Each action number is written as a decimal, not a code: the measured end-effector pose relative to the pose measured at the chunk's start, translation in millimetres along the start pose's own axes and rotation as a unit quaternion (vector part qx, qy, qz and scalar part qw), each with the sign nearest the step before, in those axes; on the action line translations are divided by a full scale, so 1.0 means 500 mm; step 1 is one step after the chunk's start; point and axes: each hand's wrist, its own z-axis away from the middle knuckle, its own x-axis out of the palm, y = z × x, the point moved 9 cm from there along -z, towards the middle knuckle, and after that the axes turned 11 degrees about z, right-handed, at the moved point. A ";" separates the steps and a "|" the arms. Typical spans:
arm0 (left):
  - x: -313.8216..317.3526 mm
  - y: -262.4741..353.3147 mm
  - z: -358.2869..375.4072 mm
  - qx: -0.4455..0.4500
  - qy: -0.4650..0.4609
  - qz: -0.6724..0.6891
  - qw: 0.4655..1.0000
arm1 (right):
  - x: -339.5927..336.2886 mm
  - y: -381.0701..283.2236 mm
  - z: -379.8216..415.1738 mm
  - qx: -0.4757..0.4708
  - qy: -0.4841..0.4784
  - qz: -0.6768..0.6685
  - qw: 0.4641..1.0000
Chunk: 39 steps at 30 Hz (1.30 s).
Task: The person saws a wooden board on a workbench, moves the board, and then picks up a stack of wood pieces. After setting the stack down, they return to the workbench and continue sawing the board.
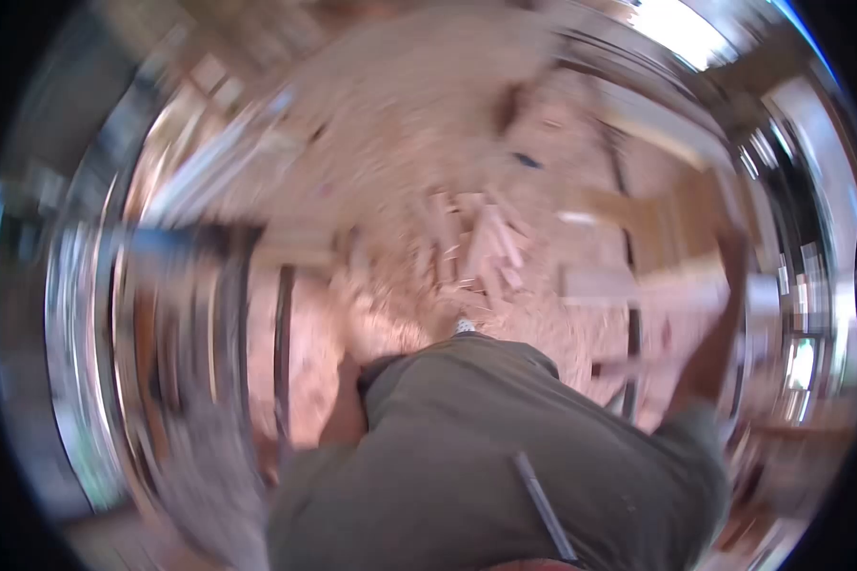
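Right hand [730,240] blurred, just beside a brown panel [671,226] — we cannot tell whether they touch, or whether the fingers are closed. Left forearm [344,419] runs beside the shirt [476,438]; we cannot make out the left hand or its state. Farther out, wood offcuts [490,243] lie heaped on the floor [400,114] — pale lengths [205,167] upper left too streaked to name.

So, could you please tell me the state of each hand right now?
Left hand: too blurred to tell.
Right hand: by the tan panel, its grip too blurred to tell.
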 end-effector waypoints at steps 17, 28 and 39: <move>-0.574 0.763 0.137 0.202 0.207 0.285 0.914 | -0.074 -0.431 0.079 -0.295 0.152 -0.108 0.937; -0.671 0.429 0.287 -0.022 -0.072 0.180 0.981 | 0.114 -1.519 0.850 -0.772 -0.302 -0.244 0.503; -0.777 0.112 0.492 -0.233 0.292 0.146 0.916 | 0.491 -2.036 0.888 -0.415 -0.220 -0.123 0.874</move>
